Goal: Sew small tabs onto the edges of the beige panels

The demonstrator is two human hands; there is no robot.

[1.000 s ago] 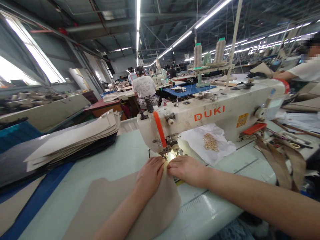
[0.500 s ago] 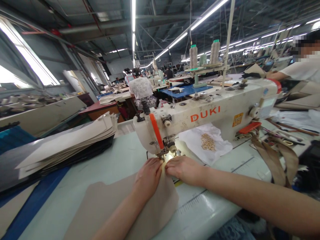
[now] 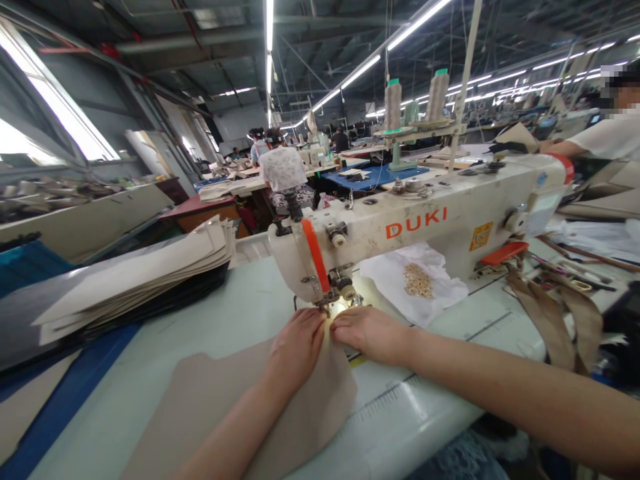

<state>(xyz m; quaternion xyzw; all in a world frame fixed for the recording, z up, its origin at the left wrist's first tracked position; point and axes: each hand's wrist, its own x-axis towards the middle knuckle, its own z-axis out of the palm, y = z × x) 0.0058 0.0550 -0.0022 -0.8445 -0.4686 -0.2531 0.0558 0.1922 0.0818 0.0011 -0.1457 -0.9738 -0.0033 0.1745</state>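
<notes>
A beige fabric piece point(image 3: 225, 387) lies on the pale green table, its far edge at the needle area of a white sewing machine point(image 3: 365, 233) marked DUKI. My left hand point(image 3: 299, 340) rests on the fabric just left of the lit needle area, fingers together and pressing the piece. To the right of the needle, my right hand point(image 3: 370, 333) pinches the fabric's edge with curled fingers. The fingertips of both hands are close together, just below the presser foot point(image 3: 327, 310). The stitching spot itself is partly hidden by the fingers.
Layered beige panels point(image 3: 145, 267) are stacked at the left. Behind the needle, small gold-coloured pieces point(image 3: 419, 281) lie on white paper point(image 3: 377, 270). Brown straps point(image 3: 580, 320) hang at the right. Thread cones point(image 3: 393, 107) stand behind the machine. Other people sit farther back and at the right.
The view has shifted slightly. Both hands remain at the needle area on the fabric, with hardly any visible movement.
</notes>
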